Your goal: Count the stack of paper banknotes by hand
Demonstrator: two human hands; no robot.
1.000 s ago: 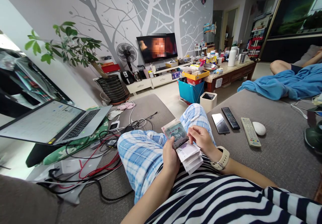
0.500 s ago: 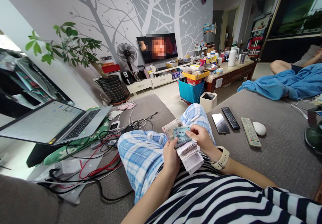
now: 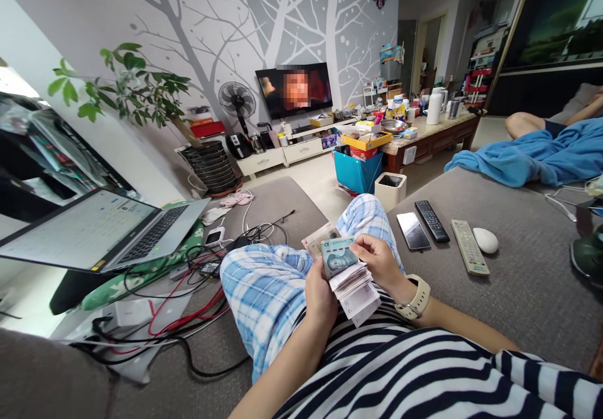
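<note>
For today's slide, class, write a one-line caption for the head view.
Seated on a grey sofa, left hand and right hand hold a wad of banknotes.

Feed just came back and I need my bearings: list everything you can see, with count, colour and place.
paper banknotes: one stack, green note on top, in both hands
open silver laptop: one, left cushion
tangled cables: several, red and black, left sofa
black smartphone: one, right sofa
remote controls: two, black and grey, right sofa
white mouse: one, beside grey remote
wall television: one, on
blue blanket: one, over another person, far right
left hand: grips stack
right hand: fingers top note
</note>
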